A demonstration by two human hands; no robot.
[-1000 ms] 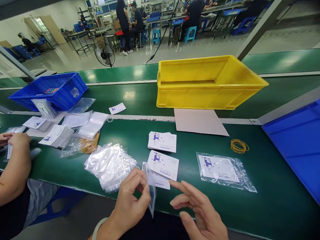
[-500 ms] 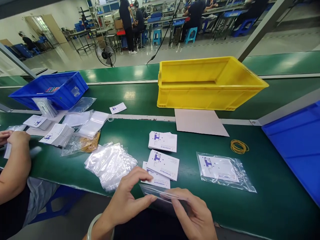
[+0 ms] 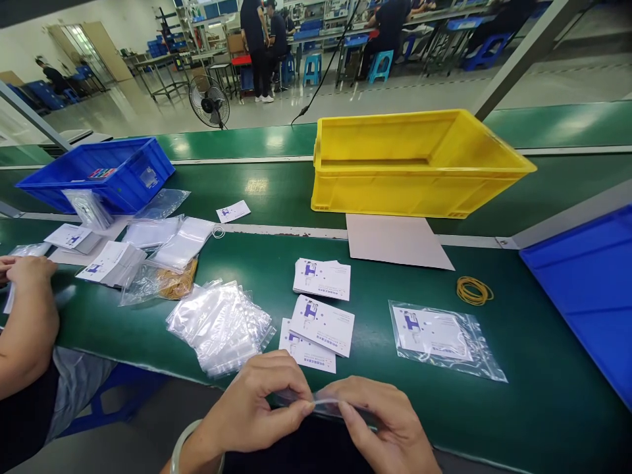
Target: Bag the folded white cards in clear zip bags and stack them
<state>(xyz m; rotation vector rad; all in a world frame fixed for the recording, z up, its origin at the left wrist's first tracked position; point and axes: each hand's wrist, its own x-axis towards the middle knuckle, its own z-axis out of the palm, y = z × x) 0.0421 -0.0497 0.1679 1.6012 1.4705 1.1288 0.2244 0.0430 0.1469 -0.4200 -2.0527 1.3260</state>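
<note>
My left hand [image 3: 261, 401] and my right hand [image 3: 380, 421] are both pinched on one small clear plastic bag [image 3: 323, 403], held flat between them at the near edge of the green table [image 3: 395, 368]. Just beyond my fingers lie white printed cards [image 3: 320, 322] in small stacks. A heap of empty clear bags [image 3: 220, 322] sits to the left of my left hand. A bag with a card inside it [image 3: 439, 336] lies to the right.
A yellow bin [image 3: 419, 164] stands behind a grey cardboard sheet [image 3: 395, 240]. Blue bins are at the far left [image 3: 93, 174] and the right edge [image 3: 587, 283]. Rubber bands [image 3: 474, 289] lie at the right. A co-worker's arm [image 3: 27, 316] works at the left among more cards and bags.
The clear bag hung upright from my left hand alone; my right hand has closed on it and both hands now hold it flat, lower and nearer to me.
</note>
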